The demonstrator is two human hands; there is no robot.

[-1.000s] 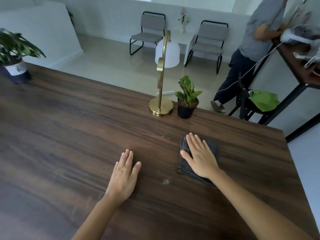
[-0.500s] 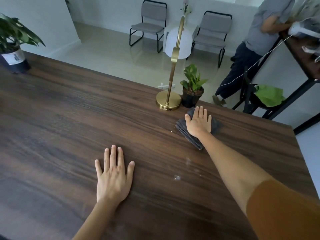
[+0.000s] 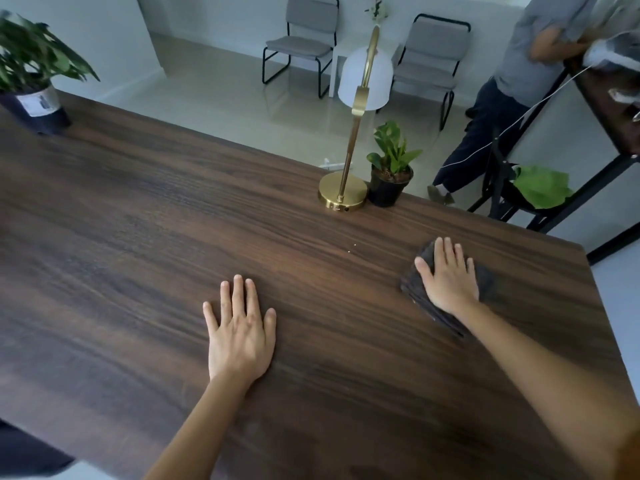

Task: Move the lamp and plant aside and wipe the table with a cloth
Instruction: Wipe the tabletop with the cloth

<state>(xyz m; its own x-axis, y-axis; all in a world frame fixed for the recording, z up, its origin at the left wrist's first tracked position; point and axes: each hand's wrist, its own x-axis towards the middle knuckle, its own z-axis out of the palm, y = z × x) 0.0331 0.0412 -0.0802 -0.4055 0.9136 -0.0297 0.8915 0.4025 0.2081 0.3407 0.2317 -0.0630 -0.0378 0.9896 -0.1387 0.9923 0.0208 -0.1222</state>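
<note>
A: Table [image 3: 145,216], dark wood grain, fills most of the view. Where are the hands?

B: Left hand [image 3: 240,329] lies palm down near the middle of the near side, fingers straight and slightly spread, gripping nothing. Right hand [image 3: 448,278] is out toward the right edge, palm flat on the cloth [image 3: 414,289].

A: Fingers on the cloth?

B: Extended and close together, pressing down, not curled around it. The cloth is dark grey, folded, and shows on both sides of the hand and under the wrist.

A: Lamp and plant?

B: Both at the far edge. The lamp [image 3: 346,194] has a round brass base, a thin brass stem leaning a little right, and a white dome shade on top. The plant [image 3: 391,174], green leaves in a black pot, stands just right of the base, very close; contact cannot be told. Both are well apart from the cloth, with bare wood between.

A: Anything on the wood?

B: A few pale specks [image 3: 351,247] between the lamp and the hands.

A: Surroundings?

B: A big plant [image 3: 31,81] in a dark pot with a white label sits at the far left corner. Two grey chairs [image 3: 301,39] stand by the back wall. A second person [image 3: 512,81] in a grey shirt and dark trousers stands at another table, upper right.
</note>
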